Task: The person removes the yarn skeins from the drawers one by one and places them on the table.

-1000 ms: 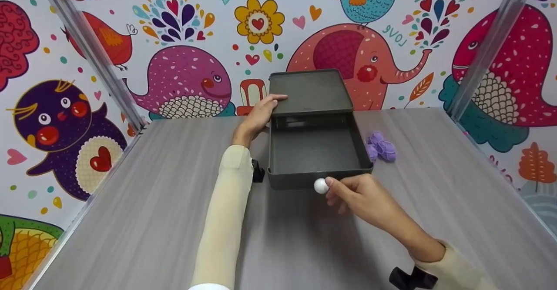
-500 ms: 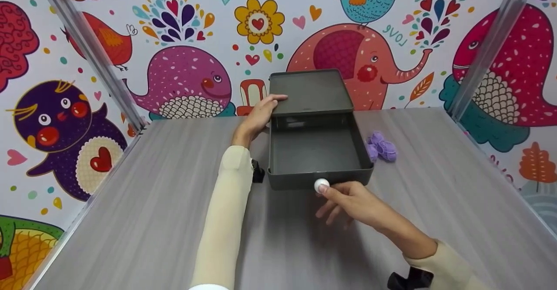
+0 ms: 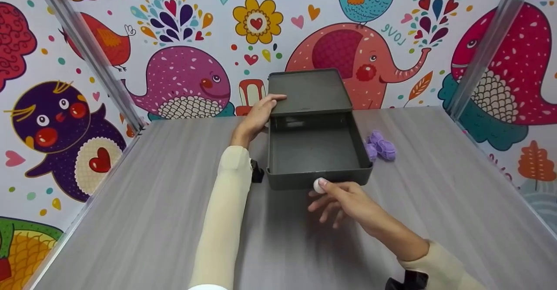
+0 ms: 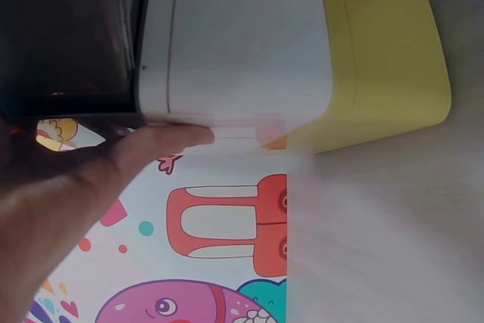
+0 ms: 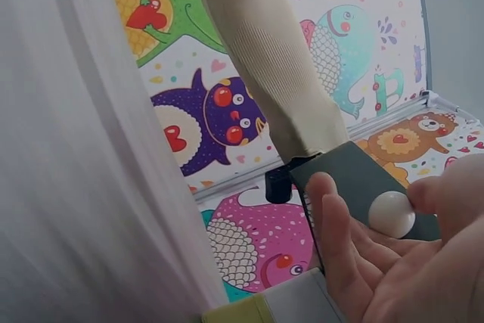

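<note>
A small drawer cabinet has a dark grey top (image 3: 311, 92) and a dark drawer (image 3: 320, 151) pulled out toward me. Nothing lies in the drawer. White and yellow side sections (image 4: 242, 43) of the cabinet show in the left wrist view. My left hand (image 3: 256, 118) rests on its left side near the back, one straight finger on top; another lies along the side in the left wrist view. At the drawer front, my right hand (image 3: 348, 203) pinches a round white knob (image 5: 392, 215) by the thumb, the other fingers spread loosely below it.
Lilac things like small shoes (image 3: 381, 145) lie beside the cabinet on the right. The grey wood-grain table (image 3: 174, 185) ends at a wall printed with cartoon animals (image 3: 189, 81). Metal posts (image 3: 491, 46) stand at its back corners.
My right hand has shifted slightly left and lower, its thumb coming over the knob and its other fingers spreading. The left hand and drawer look unmoved.
</note>
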A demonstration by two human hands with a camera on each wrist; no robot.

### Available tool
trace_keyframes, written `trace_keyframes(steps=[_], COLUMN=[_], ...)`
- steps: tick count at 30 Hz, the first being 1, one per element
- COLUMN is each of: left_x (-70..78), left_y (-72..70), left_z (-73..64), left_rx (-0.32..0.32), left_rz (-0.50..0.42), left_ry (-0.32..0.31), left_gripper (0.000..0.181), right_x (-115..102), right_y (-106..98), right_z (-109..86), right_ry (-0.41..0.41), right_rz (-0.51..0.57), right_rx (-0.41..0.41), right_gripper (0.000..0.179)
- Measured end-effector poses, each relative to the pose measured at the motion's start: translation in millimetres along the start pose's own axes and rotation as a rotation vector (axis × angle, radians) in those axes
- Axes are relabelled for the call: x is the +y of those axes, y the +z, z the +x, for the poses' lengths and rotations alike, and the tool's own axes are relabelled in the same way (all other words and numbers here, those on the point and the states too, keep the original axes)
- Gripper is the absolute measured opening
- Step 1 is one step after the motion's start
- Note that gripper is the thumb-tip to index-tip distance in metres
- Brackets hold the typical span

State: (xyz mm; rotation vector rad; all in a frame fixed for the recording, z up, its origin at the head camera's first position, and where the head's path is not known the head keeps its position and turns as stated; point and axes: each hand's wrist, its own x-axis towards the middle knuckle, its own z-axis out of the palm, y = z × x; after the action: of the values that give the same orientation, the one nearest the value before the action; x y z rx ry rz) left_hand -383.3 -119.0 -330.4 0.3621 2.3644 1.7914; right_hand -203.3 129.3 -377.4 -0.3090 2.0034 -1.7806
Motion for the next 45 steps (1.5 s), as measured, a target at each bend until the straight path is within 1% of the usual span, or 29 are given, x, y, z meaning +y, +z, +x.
trace_keyframes(steps=[6, 10, 15, 20, 28, 35, 38, 42, 45], left_x=[0.4, 0.6, -0.3, -0.6, -0.7, -0.5, -0.6, -0.7, 0.2], left_y=[1.2, 1.7, 1.0, 0.6, 0.5, -0.2, -1.1, -0.8, -0.4], left_z=[0.7, 0.5, 0.6, 1.3, 1.2, 1.7, 1.6, 1.5, 1.9], left_rx=[-0.003, 0.000, -0.001, 0.004, 0.010, 0.008, 0.011, 0.007, 0.010], left_rz=[0.009, 0.014, 0.019, 0.016, 0.002, -0.024, -0.027, -0.012, -0.001], left_ry=[-0.001, -0.001, -0.011, -0.003, 0.000, -0.009, -0.011, -0.017, -0.017], left_gripper=[0.042, 0.042, 0.042, 0.041, 0.043, 0.042, 0.042, 0.042, 0.042], right_x=[2, 4, 5, 3, -3, -8, -8, -8, -8], right_y=[2, 4, 6, 4, 1, 2, 2, 2, 2], right_z=[0.2, 2.0, 3.0, 4.8, 10.2, 18.1, 21.6, 25.3, 28.7], right_ry=[-0.005, -0.021, -0.045, -0.061, -0.056, -0.063, -0.059, -0.045, -0.050], right_rz=[0.008, 0.022, 0.039, 0.065, 0.081, 0.090, 0.102, 0.106, 0.097], right_rx=[0.051, 0.070, 0.071, 0.061, 0.086, 0.101, 0.103, 0.122, 0.145], right_gripper=[0.050, 0.049, 0.047, 0.046, 0.045, 0.048, 0.046, 0.045, 0.048])
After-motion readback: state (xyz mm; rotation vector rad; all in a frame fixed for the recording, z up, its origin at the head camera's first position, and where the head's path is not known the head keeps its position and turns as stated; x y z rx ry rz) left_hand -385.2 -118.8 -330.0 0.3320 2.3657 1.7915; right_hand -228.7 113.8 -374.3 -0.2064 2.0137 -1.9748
